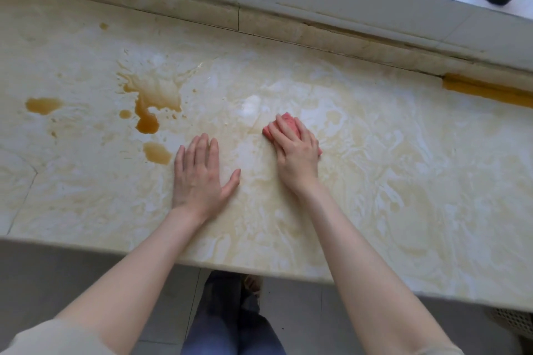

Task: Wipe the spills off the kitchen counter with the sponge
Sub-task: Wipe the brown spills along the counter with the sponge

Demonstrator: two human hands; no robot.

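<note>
The right hand (297, 153) curls its fingers over the pink sponge (290, 122) at frame centre (probably soft, light, best palmed from above), the left hand (199, 173) flat on the counter (403, 181), fingers released.

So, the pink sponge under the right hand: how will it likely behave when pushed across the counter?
The sponge is probably soft and light: it sits mostly hidden beneath the right hand, so it should squash under pressure. On the glossy, streaked counter it would likely glide rather than catch. Lying flat, it seems unlikely to roll.
</note>
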